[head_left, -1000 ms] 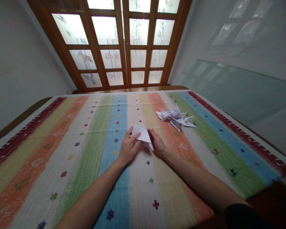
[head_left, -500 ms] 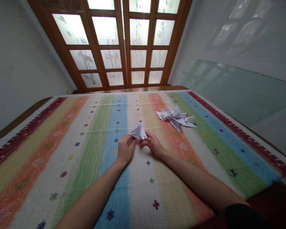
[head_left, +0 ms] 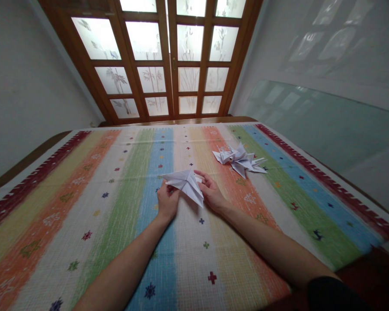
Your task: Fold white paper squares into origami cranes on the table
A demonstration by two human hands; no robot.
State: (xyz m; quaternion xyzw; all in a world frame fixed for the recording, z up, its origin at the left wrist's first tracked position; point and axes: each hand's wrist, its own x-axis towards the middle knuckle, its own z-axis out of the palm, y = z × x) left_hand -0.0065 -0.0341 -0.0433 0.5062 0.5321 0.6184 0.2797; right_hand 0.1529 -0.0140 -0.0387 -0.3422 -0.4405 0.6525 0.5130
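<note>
Behind the folded paper (head_left: 186,183), left hand (head_left: 168,202) fingertips are hidden; both it and right hand (head_left: 213,194) have fingers pinching the edges; spiky paper figures (head_left: 241,160) beyond overlap, kinda uncountable

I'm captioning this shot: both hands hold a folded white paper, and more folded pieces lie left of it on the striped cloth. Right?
Not quite: the head view shows the other folded pieces lying right of the folded white paper, not left. The rest stands.
</note>
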